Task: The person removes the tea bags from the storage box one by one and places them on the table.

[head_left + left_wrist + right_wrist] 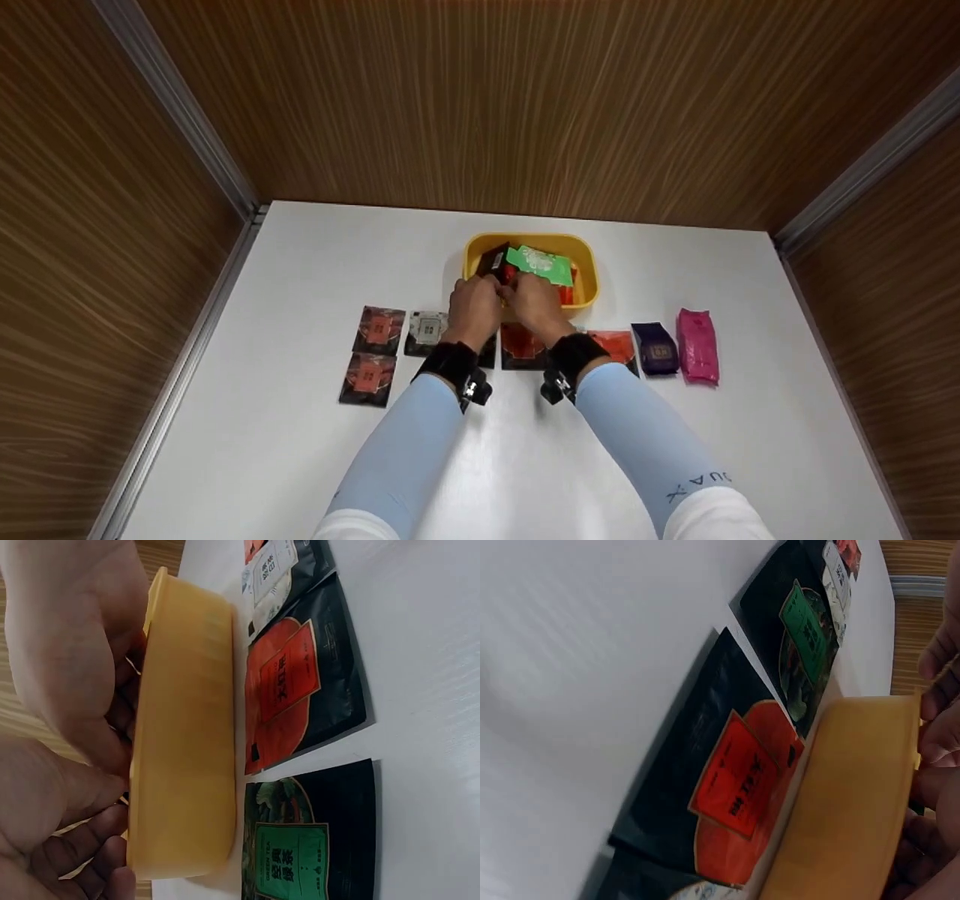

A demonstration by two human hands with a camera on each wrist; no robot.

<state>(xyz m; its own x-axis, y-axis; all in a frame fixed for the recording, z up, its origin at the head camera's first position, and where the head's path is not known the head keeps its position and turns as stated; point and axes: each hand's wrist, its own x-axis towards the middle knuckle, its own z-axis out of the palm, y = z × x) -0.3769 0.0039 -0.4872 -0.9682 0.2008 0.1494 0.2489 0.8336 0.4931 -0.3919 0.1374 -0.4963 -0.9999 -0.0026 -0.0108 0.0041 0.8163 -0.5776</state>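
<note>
Wood-grain brown panels (480, 105) enclose the work area at the back and both sides. White flat tabletop (262, 465) below. Two forearms in light blue sleeves (416, 442) extend forward from the near edge, a black wrist strap (450, 361) on each.

Yellow plastic basin with rounded corners (589, 262): on the tabletop, near the back panel, several items inside.

Left hand (475, 309) and right hand (535, 304): side by side at the basin's near rim, fingertips inside or over it, nearly meeting. Fingers curled on both; openings small. Cannot tell whether either has hold of an item, as the fingertips are mostly hidden.

Glossy pink upright-style pouch (698, 346): lying at the right end of the row, beside a smaller dark purple pouch with a gold-toned label (656, 349).

Flat packets, near side of basin: two black packets with orange-red labels (379, 330), one nearer than the other, at far left; white-and-black packet (427, 331) next; then black packet with green label (292, 862), black-and-red packet (523, 346), and, partly behind the right wrist, an orange-and-black packet (615, 345).

Basin contents: bright green packet (544, 264), tilted, just beyond the right hand; dark packet (491, 262) to its left; small red item (566, 292) partly under the green one.
</note>
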